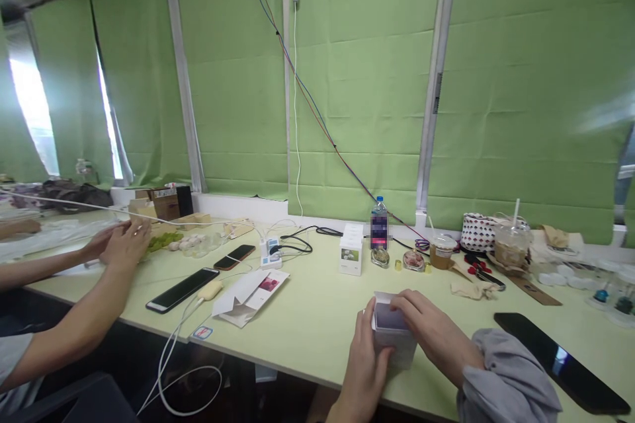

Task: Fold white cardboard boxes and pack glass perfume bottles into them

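A small white cardboard box stands upright at the table's near edge, its top open and its inside looking hollow from here. My left hand grips its left side, the thumb across the front. From the right, my right hand holds the box by its upper rim, fingertips bent over the edge; the far fingers are partly hidden. Beyond them stands a closed white box with a picture on its front. A flattened white box with a pink picture lies to the left.
Behind are a bottle, two round jars, including a jar, and a drink cup. Black phones flank me. A power strip trails cables. At far left, another person's hands work near green pieces.
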Motion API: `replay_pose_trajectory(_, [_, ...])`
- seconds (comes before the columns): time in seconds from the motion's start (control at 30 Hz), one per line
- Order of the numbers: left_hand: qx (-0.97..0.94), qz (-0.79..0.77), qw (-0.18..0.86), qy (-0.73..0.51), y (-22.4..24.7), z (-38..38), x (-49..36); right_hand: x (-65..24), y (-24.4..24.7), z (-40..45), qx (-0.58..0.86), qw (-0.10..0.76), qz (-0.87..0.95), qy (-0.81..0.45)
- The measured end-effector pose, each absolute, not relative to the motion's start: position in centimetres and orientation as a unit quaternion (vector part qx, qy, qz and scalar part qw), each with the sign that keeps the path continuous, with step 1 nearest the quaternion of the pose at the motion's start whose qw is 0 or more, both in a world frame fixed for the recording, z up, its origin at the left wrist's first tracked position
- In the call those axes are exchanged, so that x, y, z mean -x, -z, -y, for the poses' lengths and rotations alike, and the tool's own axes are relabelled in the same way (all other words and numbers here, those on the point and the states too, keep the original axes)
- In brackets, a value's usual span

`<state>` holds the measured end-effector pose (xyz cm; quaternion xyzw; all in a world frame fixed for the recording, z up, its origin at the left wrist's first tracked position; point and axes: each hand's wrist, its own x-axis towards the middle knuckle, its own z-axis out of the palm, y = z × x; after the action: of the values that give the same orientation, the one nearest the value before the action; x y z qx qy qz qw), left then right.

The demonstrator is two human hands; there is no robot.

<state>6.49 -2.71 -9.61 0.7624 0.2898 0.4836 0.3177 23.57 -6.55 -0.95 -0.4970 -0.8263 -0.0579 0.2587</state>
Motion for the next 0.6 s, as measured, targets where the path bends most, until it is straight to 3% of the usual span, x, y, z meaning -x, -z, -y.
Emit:
replay_pose_trajectory(0.3, [-0.754, -0.272, 0.294, -0.520, 10.7, 2.6, -6.7, -24.0, 1.9, 5.2, 0.489, 0.320, 0.805, 0.098])
replay_pose_trajectory(0.6, [-0.764, -0.274, 0.306, -0.497, 8.5, 2.8, -6.3, -24.0, 1.7, 5.1, 0.501, 0.317, 0.794, 0.137])
